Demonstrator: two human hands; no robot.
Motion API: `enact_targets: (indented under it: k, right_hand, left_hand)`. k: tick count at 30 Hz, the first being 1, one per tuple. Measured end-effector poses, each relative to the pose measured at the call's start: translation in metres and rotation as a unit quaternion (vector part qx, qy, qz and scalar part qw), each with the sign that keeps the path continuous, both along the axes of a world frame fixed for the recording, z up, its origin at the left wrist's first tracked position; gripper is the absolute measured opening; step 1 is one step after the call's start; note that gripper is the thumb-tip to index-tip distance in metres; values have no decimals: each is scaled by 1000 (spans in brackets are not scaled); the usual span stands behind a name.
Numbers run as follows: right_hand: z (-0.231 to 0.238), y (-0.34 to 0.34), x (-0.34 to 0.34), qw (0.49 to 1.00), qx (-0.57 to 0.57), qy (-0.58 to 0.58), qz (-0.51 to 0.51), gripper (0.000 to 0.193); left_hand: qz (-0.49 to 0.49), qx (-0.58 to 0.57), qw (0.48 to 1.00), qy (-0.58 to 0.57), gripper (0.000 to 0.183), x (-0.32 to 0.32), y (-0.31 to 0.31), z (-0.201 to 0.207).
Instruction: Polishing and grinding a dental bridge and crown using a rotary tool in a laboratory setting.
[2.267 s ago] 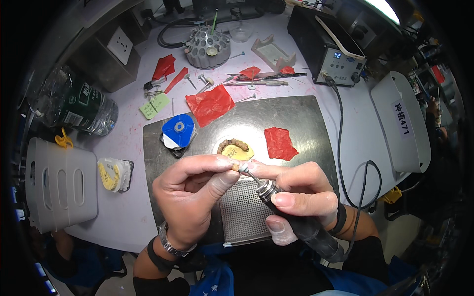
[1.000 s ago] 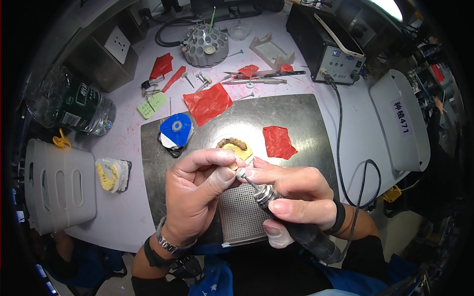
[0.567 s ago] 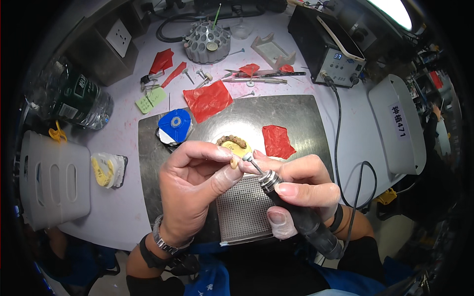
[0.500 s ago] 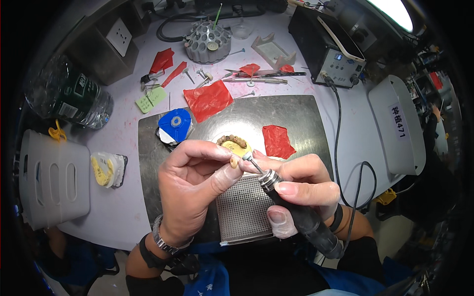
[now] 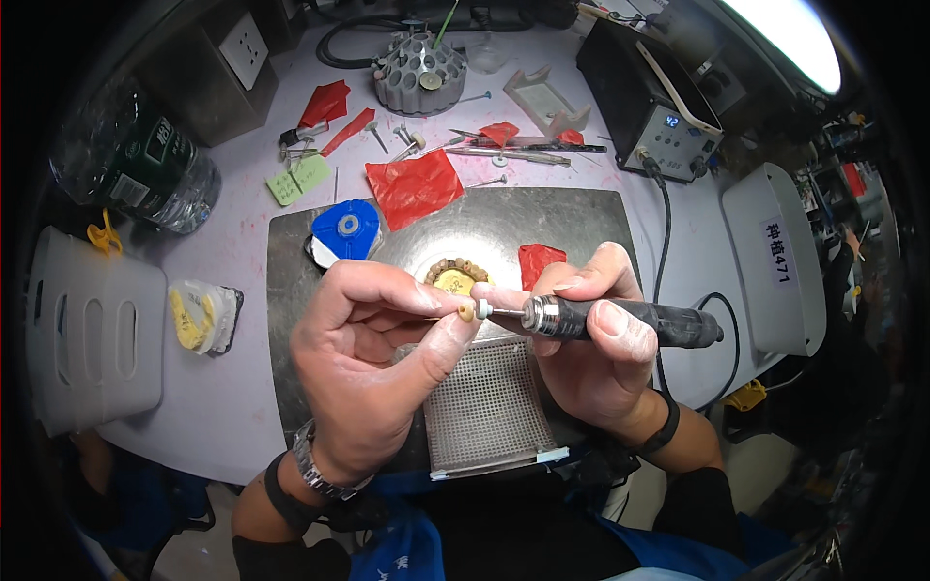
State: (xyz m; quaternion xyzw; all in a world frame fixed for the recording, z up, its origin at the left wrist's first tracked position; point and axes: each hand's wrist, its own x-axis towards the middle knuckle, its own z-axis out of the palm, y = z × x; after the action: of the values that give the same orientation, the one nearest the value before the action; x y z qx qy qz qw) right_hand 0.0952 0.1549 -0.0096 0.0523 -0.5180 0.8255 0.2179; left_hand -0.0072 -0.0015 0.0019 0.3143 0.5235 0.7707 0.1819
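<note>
The tooth [image 5: 466, 314] is pinched between thumb and forefinger of the left hand [image 5: 363, 373]. The bit [image 5: 483, 309] is just right of it, contact unclear, on the handpiece [image 5: 673, 325] that the right hand [image 5: 589, 373] grips. Beyond the hands lies the model [image 5: 453, 282]; beneath them, the grille [image 5: 489, 402]; left of both, the bin [image 5: 147, 300].

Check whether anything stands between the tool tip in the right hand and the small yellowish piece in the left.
Nothing visible does. The left hand pinches the small yellowish piece; the pale tip of the rotary tool in the right hand is right beside it. Contact is too small to tell.
</note>
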Motion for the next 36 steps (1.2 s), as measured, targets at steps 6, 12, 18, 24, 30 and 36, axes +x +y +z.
enact_targets:
  k: [6, 12, 18, 24, 30, 36]
  right_hand:
    - [4, -3, -4, 993, -100, -48, 26, 18]
    - [0, -4, -6, 992, -120, -30, 21, 18]
    - [4, -6, -5, 993, -100, -54, -2, 18]
    - [1, -2, -5, 996, -79, -30, 19, 18]
    - [2, 0, -3, 997, -61, -42, 26, 18]
    - [1, 5, -9, 987, -150, -48, -22, 19]
  left_hand:
    - [18, -7, 999, 27, 25, 1, -1, 1]
    - [20, -10, 999, 48, 26, 1, -2, 0]
    - [26, -18, 997, 65, 26, 1, -2, 0]
    - [31, -11, 998, 62, 26, 2, -1, -1]
    - [32, -15, 997, 74, 24, 1, -3, 0]
    - [10, -40, 996, 84, 15, -7, 1, -2]
